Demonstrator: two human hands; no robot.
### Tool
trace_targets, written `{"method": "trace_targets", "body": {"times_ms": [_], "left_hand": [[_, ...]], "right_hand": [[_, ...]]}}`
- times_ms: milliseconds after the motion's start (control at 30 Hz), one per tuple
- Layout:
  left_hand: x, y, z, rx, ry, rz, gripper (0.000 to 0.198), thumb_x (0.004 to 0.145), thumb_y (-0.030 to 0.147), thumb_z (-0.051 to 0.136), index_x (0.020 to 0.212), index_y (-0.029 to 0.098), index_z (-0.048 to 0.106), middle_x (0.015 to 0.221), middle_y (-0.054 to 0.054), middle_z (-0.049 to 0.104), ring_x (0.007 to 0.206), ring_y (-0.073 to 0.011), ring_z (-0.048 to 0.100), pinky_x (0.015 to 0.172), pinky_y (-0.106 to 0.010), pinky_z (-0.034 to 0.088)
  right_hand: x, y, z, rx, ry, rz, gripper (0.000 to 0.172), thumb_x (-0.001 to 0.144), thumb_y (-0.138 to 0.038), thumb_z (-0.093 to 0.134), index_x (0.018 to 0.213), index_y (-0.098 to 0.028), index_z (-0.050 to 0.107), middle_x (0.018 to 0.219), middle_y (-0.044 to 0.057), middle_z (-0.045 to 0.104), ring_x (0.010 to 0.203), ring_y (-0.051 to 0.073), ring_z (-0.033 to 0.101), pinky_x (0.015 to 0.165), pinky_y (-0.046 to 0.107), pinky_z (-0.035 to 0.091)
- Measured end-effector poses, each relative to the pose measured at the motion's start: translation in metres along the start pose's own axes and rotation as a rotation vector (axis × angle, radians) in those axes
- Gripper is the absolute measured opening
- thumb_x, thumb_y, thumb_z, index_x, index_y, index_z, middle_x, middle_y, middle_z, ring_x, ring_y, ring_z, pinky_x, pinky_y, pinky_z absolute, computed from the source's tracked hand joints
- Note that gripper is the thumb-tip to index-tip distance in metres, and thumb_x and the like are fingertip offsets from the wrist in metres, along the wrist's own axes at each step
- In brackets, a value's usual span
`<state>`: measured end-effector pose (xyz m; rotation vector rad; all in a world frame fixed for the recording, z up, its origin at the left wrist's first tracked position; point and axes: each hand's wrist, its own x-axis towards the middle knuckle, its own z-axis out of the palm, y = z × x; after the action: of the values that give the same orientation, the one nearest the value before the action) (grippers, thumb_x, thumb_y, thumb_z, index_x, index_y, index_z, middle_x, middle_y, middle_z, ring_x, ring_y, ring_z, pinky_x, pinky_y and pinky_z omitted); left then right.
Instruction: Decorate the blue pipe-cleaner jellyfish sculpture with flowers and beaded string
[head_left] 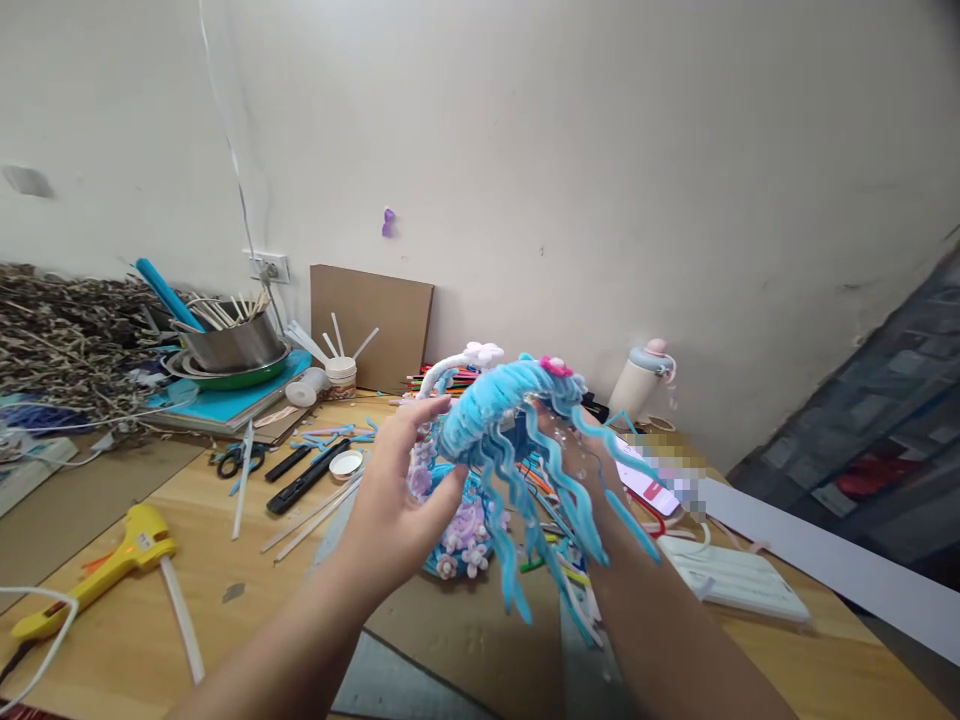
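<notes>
A light-blue jellyfish [495, 395] made of fuzzy pipe cleaners is held up over the table, with wavy strands hanging from its domed cap and a pink flower on top. My left hand [401, 500] grips the cap's left edge between thumb and fingers. Behind the strands on the right is my right hand [574, 450], its fingers hidden by the jellyfish. Beneath and behind stands a pipe-cleaner piece with a blue base, lilac and white flowers [466, 535] and a white curved stem [442, 370].
A yellow glue gun [142, 545] lies at the left, near scissors [240, 458] and a black cutter [309, 478]. A metal bowl of sticks [236, 345] stands at the back left. On the right are a bottle [637, 385], a phone [649, 480] and a white packet [739, 580].
</notes>
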<state>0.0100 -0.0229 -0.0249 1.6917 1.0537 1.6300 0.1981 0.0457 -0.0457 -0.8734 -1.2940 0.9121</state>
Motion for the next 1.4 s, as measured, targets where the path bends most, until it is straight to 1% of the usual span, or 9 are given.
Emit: {"method": "trace_targets", "body": {"times_ms": [100,233,300,500,667,800,1033,1200,1400], "left_hand": [[0.006,0.004,0.004,-0.014,0.017,0.05,0.058,0.067,0.003,0.07,0.12,0.023,0.062,0.118,-0.006,0.061,0.111,-0.0231,0.051,0.1,-0.029,0.032],[0.009,0.006,0.007,-0.178,0.056,-0.01,0.058,0.061,-0.003,0.07,0.113,0.021,0.066,0.115,-0.006,0.063,0.108,-0.0225,0.053,0.097,-0.027,0.036],[0.011,0.006,0.007,-0.173,0.054,-0.021,0.06,0.06,-0.006,0.069,0.113,0.022,0.067,0.118,-0.005,0.063,0.109,-0.0225,0.053,0.097,-0.026,0.037],[0.012,0.005,0.006,-0.131,0.041,-0.01,0.048,0.068,0.001,0.066,0.112,0.021,0.069,0.113,-0.006,0.066,0.108,-0.0239,0.056,0.094,-0.027,0.04],[0.015,0.002,0.007,0.129,0.131,0.057,0.042,0.074,0.009,0.066,0.112,0.025,0.069,0.105,-0.002,0.07,0.097,-0.0213,0.061,0.089,-0.027,0.042],[0.018,-0.001,0.008,0.362,0.159,0.105,0.031,0.08,0.018,0.062,0.109,0.027,0.07,0.091,0.001,0.072,0.082,-0.0173,0.063,0.076,-0.025,0.043],[0.024,-0.002,0.006,0.393,0.261,0.094,0.021,0.078,0.016,0.061,0.094,0.025,0.073,0.08,0.004,0.07,0.071,-0.0142,0.061,0.068,-0.023,0.043],[0.029,-0.008,0.006,0.314,0.248,0.074,0.022,0.077,0.019,0.064,0.096,0.025,0.072,0.084,0.001,0.07,0.077,-0.0167,0.061,0.071,-0.024,0.044],[0.03,-0.011,0.009,0.284,0.139,0.039,0.012,0.081,0.023,0.059,0.082,0.02,0.07,0.074,0.0,0.068,0.069,-0.0162,0.058,0.064,-0.025,0.042]], "right_hand": [[0.0,-0.01,0.006,0.037,0.057,-0.039,0.033,0.072,-0.053,0.069,0.089,-0.025,0.065,0.085,0.004,0.067,0.081,0.025,0.064,0.067,0.038,0.054],[0.0,-0.018,0.012,0.054,0.036,-0.02,0.035,0.073,-0.051,0.068,0.093,-0.023,0.064,0.08,0.003,0.066,0.073,0.022,0.063,0.061,0.034,0.052],[-0.001,-0.02,0.014,0.088,0.032,-0.005,0.036,0.072,-0.052,0.067,0.094,-0.023,0.064,0.081,0.004,0.067,0.072,0.021,0.063,0.059,0.033,0.052],[-0.007,-0.029,0.019,0.127,0.016,-0.021,0.027,0.073,-0.046,0.067,0.09,-0.025,0.064,0.088,0.003,0.067,0.081,0.022,0.064,0.068,0.035,0.053],[-0.013,-0.03,0.02,0.113,0.027,-0.043,0.027,0.076,-0.044,0.067,0.092,-0.023,0.065,0.086,0.003,0.067,0.075,0.019,0.062,0.067,0.032,0.052],[-0.016,-0.03,0.021,0.02,0.079,-0.069,0.026,0.078,-0.044,0.066,0.093,-0.023,0.065,0.081,0.001,0.065,0.074,0.017,0.06,0.065,0.027,0.049],[-0.025,-0.028,0.02,0.095,-0.026,-0.057,0.027,0.08,-0.044,0.063,0.095,-0.021,0.066,0.089,0.003,0.068,0.08,0.018,0.061,0.07,0.028,0.049],[-0.029,-0.025,0.021,0.142,0.005,-0.063,0.024,0.081,-0.04,0.06,0.093,-0.02,0.066,0.087,0.003,0.067,0.081,0.017,0.061,0.071,0.027,0.049],[-0.024,-0.02,0.019,0.051,0.036,-0.112,0.02,0.08,-0.035,0.06,0.094,-0.02,0.064,0.087,0.002,0.066,0.08,0.018,0.06,0.069,0.028,0.048]]}}
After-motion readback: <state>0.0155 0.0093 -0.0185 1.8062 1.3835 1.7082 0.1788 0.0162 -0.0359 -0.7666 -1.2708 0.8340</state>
